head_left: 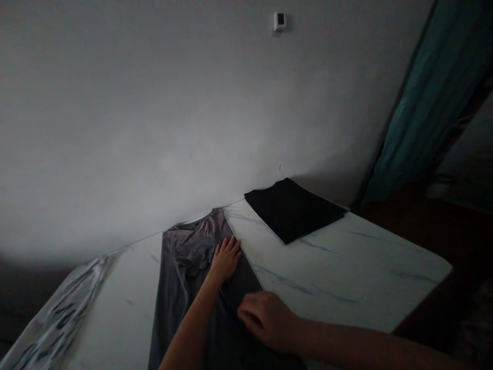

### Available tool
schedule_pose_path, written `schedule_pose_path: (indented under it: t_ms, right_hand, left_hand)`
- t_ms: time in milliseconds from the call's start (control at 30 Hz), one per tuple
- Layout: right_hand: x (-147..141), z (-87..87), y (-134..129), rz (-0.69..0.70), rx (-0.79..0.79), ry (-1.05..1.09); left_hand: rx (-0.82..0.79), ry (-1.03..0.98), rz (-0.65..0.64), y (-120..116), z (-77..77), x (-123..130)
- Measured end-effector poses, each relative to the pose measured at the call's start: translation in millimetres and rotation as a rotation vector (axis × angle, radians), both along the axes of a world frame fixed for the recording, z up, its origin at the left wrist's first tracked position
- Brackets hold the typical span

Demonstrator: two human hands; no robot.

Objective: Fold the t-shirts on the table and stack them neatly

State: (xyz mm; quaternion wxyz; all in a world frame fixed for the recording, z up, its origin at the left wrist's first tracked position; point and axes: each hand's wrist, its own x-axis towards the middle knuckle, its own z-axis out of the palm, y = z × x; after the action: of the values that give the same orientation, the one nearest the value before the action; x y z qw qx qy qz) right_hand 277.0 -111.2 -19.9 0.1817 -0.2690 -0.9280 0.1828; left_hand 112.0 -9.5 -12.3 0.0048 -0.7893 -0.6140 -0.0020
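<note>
A dark grey, shiny long garment [173, 288] lies spread on the white marbled table, its top end near the wall and its cloth wrinkled there. My left hand [226, 259] rests flat on it close to the right edge, fingers spread. Lower and to the right, my right hand [267, 318] is over the garment's right side with its fingers curled in. Whether cloth is caught in those fingers is hidden.
A folded black cloth [295, 210] lies on the table [370, 267] at the back right. At the far left lies a light garment with dark marks [65, 318]. Behind is a grey wall with a small white device [280, 21]; a teal curtain [423, 97] hangs at right.
</note>
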Motion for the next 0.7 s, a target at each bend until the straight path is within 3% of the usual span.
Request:
schedule_pose_path:
  t_ms: [67,100,200,267,367,533,600,700]
  right_hand:
    - [2,12.5,25,-0.218,-0.006,0.044]
    - [0,16.1,36,-0.230,0.009,0.028]
    - [-6,16.0,57,-0.070,0.027,-0.078]
    - [-5,11.6,55,0.043,-0.028,-0.122]
    - [11,9.9,31,0.188,-0.102,-0.136]
    - [53,25.1,-26,0.369,-0.226,-0.071]
    - [67,29.2,-45,0.313,-0.261,-0.015]
    - [81,22.5,-76,0.074,-0.233,0.103]
  left_hand:
    - [0.014,0.024,-0.009,2,-0.4,-2]
    - [0.022,0.034,-0.017,2,-0.4,-3]
    - [0.046,0.040,-0.056,2,-0.8,-11]
    - [0.053,0.031,-0.080,3,-1.6,-15]
    - [0.042,0.021,-0.081,6,-2.5,-18]
    - [0.028,0.002,-0.001,-2,6.2,-7]
    - [0.034,-0.008,0.031,-21,16.9,-1]
    - [0.033,-0.061,0.010,-74,37.3,7]
